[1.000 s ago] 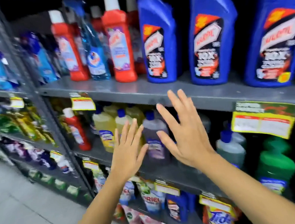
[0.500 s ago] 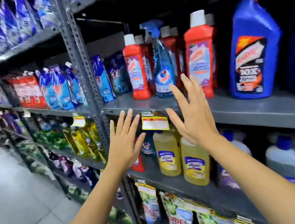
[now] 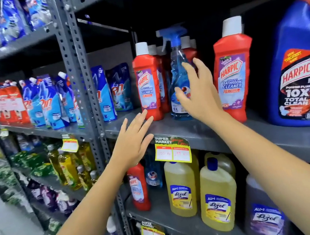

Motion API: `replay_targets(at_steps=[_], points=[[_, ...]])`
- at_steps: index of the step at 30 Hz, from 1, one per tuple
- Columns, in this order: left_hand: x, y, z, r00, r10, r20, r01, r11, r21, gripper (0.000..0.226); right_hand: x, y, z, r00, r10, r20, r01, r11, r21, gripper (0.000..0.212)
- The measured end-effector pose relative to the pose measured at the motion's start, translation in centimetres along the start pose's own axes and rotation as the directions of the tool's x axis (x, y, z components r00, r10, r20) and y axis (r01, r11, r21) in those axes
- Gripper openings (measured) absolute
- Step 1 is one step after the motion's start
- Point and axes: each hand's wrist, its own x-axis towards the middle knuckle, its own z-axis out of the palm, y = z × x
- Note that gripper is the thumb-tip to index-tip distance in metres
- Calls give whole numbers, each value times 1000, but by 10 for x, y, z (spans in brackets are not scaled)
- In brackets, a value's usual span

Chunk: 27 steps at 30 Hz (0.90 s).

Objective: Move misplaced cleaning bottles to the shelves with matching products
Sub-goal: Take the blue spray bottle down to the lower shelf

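A blue spray bottle (image 3: 176, 70) with a trigger head stands among red Harpic bathroom-cleaner bottles (image 3: 148, 83) on the grey upper shelf (image 3: 200, 131). My right hand (image 3: 197, 91) is spread open right in front of the spray bottle, fingers apart, holding nothing. My left hand (image 3: 133, 139) is open too, lower, at the shelf's front edge just below the leftmost red bottle. On the shelf below, one red Harpic bottle (image 3: 139, 186) stands next to a small blue bottle (image 3: 153, 175) and yellow Lizol bottles (image 3: 181, 189).
Another red Harpic bottle (image 3: 232, 69) and a big blue Harpic bottle (image 3: 298, 74) stand to the right. A grey perforated upright (image 3: 79, 71) divides the bays. Blue refill pouches (image 3: 50, 104) fill the left bay. A yellow price tag (image 3: 172, 152) hangs off the shelf edge.
The view has shifted left and up along the shelves. Both open hands rose; my right hand has moved up to the blue spray bottle, my left to the shelf edge.
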Motion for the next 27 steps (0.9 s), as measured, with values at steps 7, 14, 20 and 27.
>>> replay_targets(at_steps=[7, 14, 20, 27], points=[[8, -18, 22, 996, 46, -74, -57, 986, -158, 53, 37, 1, 19, 969, 242, 47, -242, 970, 2, 76], [9, -23, 27, 991, 34, -126, -56, 982, -180, 54, 41, 8, 46, 891, 443, 97, -452, 885, 109, 91], [9, -24, 28, 986, 50, -158, -82, 976, -204, 46, 34, 5, 48, 837, 527, 148, -547, 809, 215, 91], [9, -25, 30, 976, 57, -210, -104, 971, -216, 43, 30, -10, 45, 841, 532, 99, -541, 818, 195, 84]])
